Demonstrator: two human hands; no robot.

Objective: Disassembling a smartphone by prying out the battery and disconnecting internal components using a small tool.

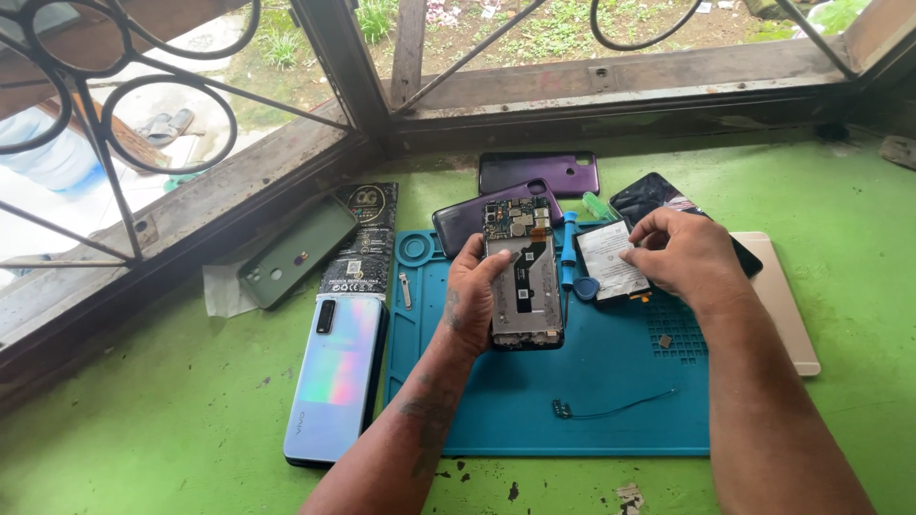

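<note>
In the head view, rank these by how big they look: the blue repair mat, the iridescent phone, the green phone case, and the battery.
1. Blue repair mat, largest.
2. Iridescent phone.
3. Green phone case; it lies farther from the camera, so true size versus the phone is unsure.
4. Battery, smallest.

Right hand (682, 257) hides pt of the battery (611, 259) & the black phone (658, 198) behind. Left hand (469, 296) covers opened phone's (523, 277) left edge.
</note>
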